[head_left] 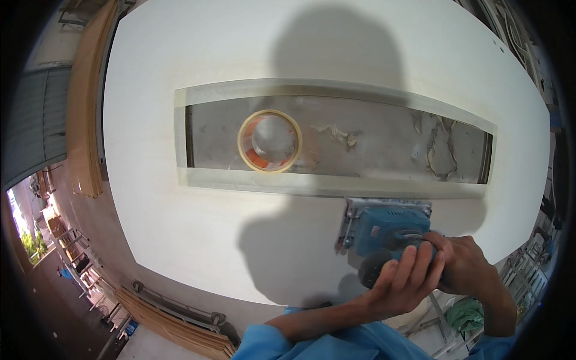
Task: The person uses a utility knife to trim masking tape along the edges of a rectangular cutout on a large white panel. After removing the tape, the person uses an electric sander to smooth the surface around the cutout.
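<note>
A blue electric sander point(390, 227) sits flat on a large white panel point(180, 240), its pad close below a taped border. My left hand point(403, 277) reaches across from below, its fingers wrapped over the sander's body near a dark round part. Around the sander's rear end my right hand point(465, 264) is closed, partly behind the left fingers. Pale masking tape point(252, 180) frames a long opening in the panel. A roll of tape point(241, 141) lies within that opening on a grey surface point(384, 147), beside torn tape scraps point(337, 135).
Tall brown boards point(87, 102) lean beyond the panel's left edge. More stacked boards point(174, 330) lie at the lower left, next to a metal rail point(180, 309). A green cloth point(465, 315) hangs at the lower right by metal frames. My shadow falls across the panel.
</note>
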`<action>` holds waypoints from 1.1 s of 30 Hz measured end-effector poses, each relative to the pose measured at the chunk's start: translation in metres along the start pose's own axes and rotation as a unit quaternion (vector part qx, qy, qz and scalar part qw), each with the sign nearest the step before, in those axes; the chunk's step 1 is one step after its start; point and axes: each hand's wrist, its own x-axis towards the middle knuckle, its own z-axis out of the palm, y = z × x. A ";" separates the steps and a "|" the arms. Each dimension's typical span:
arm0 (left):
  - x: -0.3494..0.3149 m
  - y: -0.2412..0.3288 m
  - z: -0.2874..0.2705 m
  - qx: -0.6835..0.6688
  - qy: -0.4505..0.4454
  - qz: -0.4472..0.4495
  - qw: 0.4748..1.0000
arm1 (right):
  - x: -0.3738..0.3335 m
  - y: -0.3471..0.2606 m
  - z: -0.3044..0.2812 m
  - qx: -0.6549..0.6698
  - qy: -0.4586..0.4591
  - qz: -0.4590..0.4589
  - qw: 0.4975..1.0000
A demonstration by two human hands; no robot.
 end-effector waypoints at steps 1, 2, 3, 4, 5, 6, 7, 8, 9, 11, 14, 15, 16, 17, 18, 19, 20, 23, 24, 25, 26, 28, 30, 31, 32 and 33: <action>-0.004 -0.010 -0.005 0.003 -0.002 -0.008 1.000 | 0.008 -0.007 0.000 0.005 -0.015 0.002 1.000; -0.008 -0.022 -0.010 0.010 0.000 -0.014 1.000 | 0.018 -0.016 0.001 0.008 -0.010 -0.006 1.000; -0.010 -0.034 -0.015 0.019 0.000 -0.022 1.000 | 0.029 -0.026 0.001 0.004 -0.003 -0.021 1.000; -0.013 -0.048 -0.020 0.017 0.003 -0.026 1.000 | 0.041 -0.037 0.002 -0.003 -0.003 -0.035 0.999; -0.017 -0.066 -0.027 0.018 0.000 -0.018 1.000 | 0.053 -0.050 0.004 0.005 0.001 -0.035 0.999; -0.022 -0.088 -0.037 0.021 -0.006 -0.010 1.000 | 0.069 -0.067 0.006 0.009 -0.002 -0.037 0.999; -0.025 -0.098 -0.038 0.026 -0.010 -0.005 1.000 | 0.077 -0.071 0.008 0.012 -0.006 -0.038 0.999; -0.030 -0.120 -0.049 0.027 -0.012 -0.005 1.000 | 0.092 -0.089 0.008 0.013 0.006 -0.056 0.998; -0.036 -0.140 -0.059 0.028 -0.013 -0.006 0.999 | 0.106 -0.105 0.010 0.009 0.018 -0.066 0.998; -0.047 -0.174 -0.072 0.031 -0.016 -0.006 0.999 | 0.132 -0.132 0.015 0.002 0.043 -0.086 0.995; -0.063 -0.224 -0.096 0.053 -0.024 -0.029 0.998 | 0.170 -0.175 0.015 0.028 0.039 -0.116 0.992; -0.068 -0.240 -0.105 0.069 -0.028 -0.040 0.996 | 0.183 -0.190 0.015 0.041 0.035 -0.117 0.992; -0.073 -0.257 -0.112 0.061 -0.027 -0.042 0.997 | 0.195 -0.204 0.013 0.061 0.016 -0.121 0.991; -0.076 -0.273 -0.118 0.056 -0.023 -0.044 0.997 | 0.208 -0.218 0.012 0.060 -0.017 -0.105 0.993; -0.080 -0.290 -0.125 0.055 -0.016 -0.044 0.997 | 0.220 -0.234 0.011 0.058 -0.049 -0.088 0.993; -0.085 -0.308 -0.133 0.039 -0.026 -0.046 0.998 | 0.231 -0.248 0.012 0.057 -0.091 -0.066 0.992; -0.090 -0.327 -0.140 0.028 -0.032 -0.045 0.998 | 0.243 -0.260 0.012 0.083 -0.103 -0.060 0.989; -0.098 -0.359 -0.151 0.056 -0.045 -0.038 0.997 | 0.267 -0.284 0.015 0.098 -0.104 -0.075 0.987; -0.099 -0.365 -0.154 0.072 -0.052 -0.044 0.995 | 0.271 -0.289 0.015 0.102 -0.109 -0.074 0.986; -0.099 -0.366 -0.156 0.070 -0.054 -0.041 0.995 | 0.273 -0.291 0.015 0.104 -0.111 -0.074 0.986; -0.099 -0.366 -0.157 0.066 -0.059 -0.047 0.995 | 0.274 -0.291 0.015 0.109 -0.111 -0.077 0.985; -0.096 -0.360 -0.157 0.051 -0.060 -0.053 0.995 | 0.269 -0.286 0.014 0.108 -0.103 -0.075 0.986; -0.094 -0.344 -0.151 0.032 -0.048 -0.056 0.997 | 0.257 -0.274 0.013 0.110 -0.092 -0.068 0.987; -0.093 -0.334 -0.145 0.047 -0.045 -0.037 0.997 | 0.247 -0.266 0.012 0.110 -0.087 -0.061 0.988; -0.092 -0.322 -0.139 0.062 -0.040 -0.023 0.997 | 0.237 -0.257 0.012 0.111 -0.083 -0.053 0.989; -0.091 -0.307 -0.131 0.076 -0.035 -0.008 0.996 | 0.224 -0.247 0.013 0.100 -0.070 -0.043 0.992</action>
